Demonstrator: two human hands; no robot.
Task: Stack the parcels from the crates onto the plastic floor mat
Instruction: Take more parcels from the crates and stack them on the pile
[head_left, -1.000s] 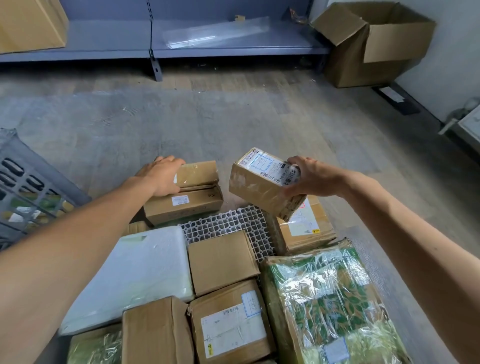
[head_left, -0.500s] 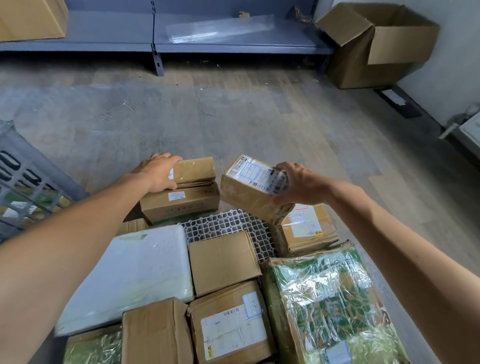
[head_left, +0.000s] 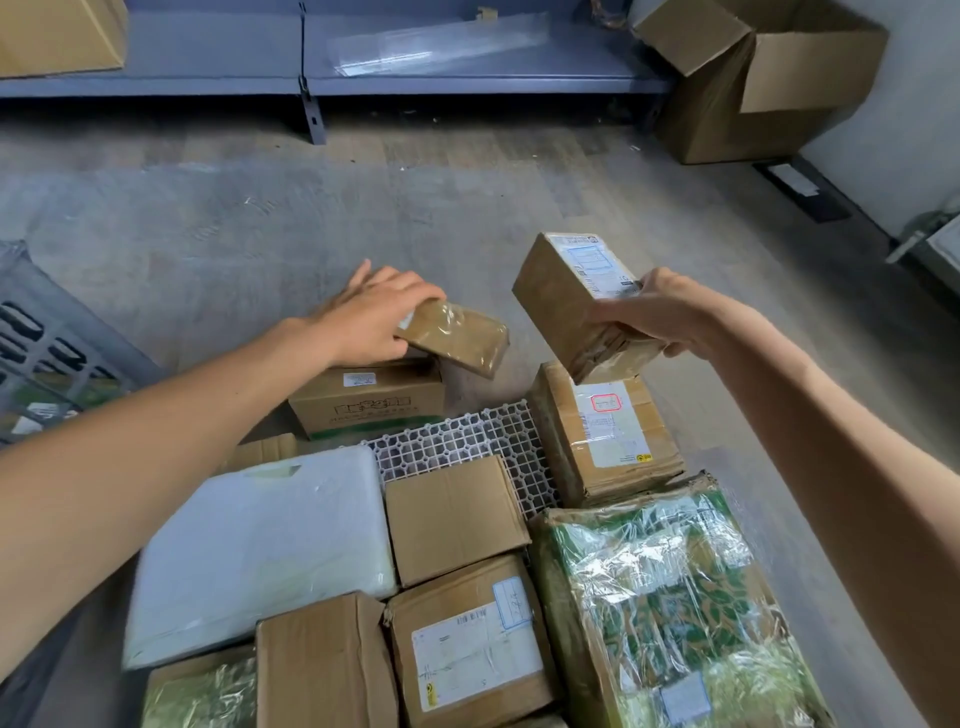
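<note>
My right hand (head_left: 660, 317) grips a brown labelled parcel (head_left: 566, 296), held tilted in the air above a taped box with a white label (head_left: 602, 431). My left hand (head_left: 374, 317) holds a small flat tape-wrapped parcel (head_left: 460, 338), raised at an angle over a cardboard box with green print (head_left: 369, 400). The white plastic grid mat (head_left: 457, 441) shows between the parcels. On it lie a white padded bag (head_left: 260, 545), a plain cardboard box (head_left: 452, 514), a labelled box (head_left: 467, 644) and a green leaf-print parcel in film (head_left: 665, 603).
A grey plastic crate (head_left: 47, 343) stands at the left edge with items inside. Grey low shelving (head_left: 311, 78) runs along the back wall, with an open cardboard carton (head_left: 763, 83) at its right end. Bare grey floor lies between the shelving and the mat.
My left hand has lifted the small flat parcel off the green-print box and swung it rightward. My right hand has raised its parcel and tipped it more upright.
</note>
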